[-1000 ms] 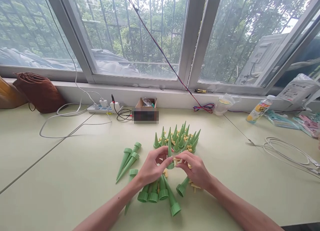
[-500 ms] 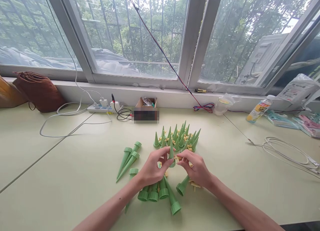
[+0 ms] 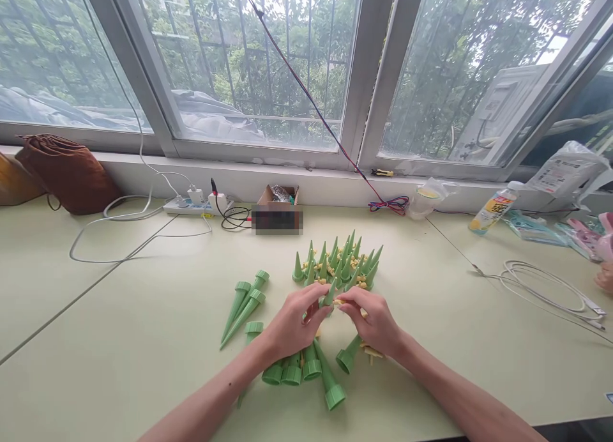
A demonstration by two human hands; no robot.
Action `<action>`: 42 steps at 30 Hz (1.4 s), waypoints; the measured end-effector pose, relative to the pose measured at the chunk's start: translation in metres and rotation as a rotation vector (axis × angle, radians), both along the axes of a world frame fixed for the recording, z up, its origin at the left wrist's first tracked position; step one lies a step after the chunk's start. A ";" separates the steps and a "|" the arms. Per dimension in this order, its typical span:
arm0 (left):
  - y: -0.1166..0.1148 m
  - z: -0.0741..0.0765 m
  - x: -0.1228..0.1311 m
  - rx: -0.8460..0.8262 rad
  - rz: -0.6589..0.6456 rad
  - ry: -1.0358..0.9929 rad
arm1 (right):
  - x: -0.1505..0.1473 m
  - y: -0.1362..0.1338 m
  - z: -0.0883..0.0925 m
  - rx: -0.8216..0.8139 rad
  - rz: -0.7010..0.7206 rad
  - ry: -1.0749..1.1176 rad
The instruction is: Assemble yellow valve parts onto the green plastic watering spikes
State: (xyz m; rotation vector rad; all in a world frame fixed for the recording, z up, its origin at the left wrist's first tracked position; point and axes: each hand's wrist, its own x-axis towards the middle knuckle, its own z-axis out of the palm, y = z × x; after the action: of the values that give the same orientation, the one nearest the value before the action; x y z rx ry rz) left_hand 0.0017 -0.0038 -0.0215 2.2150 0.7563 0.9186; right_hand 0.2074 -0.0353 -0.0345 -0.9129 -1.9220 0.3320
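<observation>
My left hand (image 3: pixel 304 317) is closed around a green plastic watering spike (image 3: pixel 330 294), its point tilted up. In a pinch, my right hand (image 3: pixel 373 317) holds a small yellow valve piece (image 3: pixel 339 302) against the side of that spike; my fingers hide how far it sits in. Just behind my hands, several green spikes (image 3: pixel 345 273) stand on their caps with yellow pieces on them. Several loose spikes (image 3: pixel 328 381) lie below and between my wrists, and more loose spikes (image 3: pixel 244 308) lie to the left. Loose yellow pieces (image 3: pixel 371 351) lie partly hidden under my right hand.
A power strip (image 3: pixel 191 205), a small cardboard box (image 3: pixel 287 194) and a plastic cup (image 3: pixel 421 202) line the sill side. Rightward are a drink bottle (image 3: pixel 495 209), a coiled white cable (image 3: pixel 546 289) and bagged items (image 3: pixel 536 228). Another person's hand (image 3: pixel 605 278) shows at the right edge.
The spike in my left hand has tipped slightly right, and the yellow piece in my right hand is closer against it. Another person's hand and a pink thing have appeared at the right edge.
</observation>
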 end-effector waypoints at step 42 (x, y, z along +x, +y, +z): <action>0.006 0.007 0.002 -0.619 -0.041 -0.214 | -0.001 0.005 -0.004 0.100 -0.050 -0.089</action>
State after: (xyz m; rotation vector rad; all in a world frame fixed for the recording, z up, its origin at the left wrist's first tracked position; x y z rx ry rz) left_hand 0.0036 0.0020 -0.0141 1.5609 0.7641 0.7557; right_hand 0.2062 -0.0303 -0.0386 -0.9212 -1.9744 0.1665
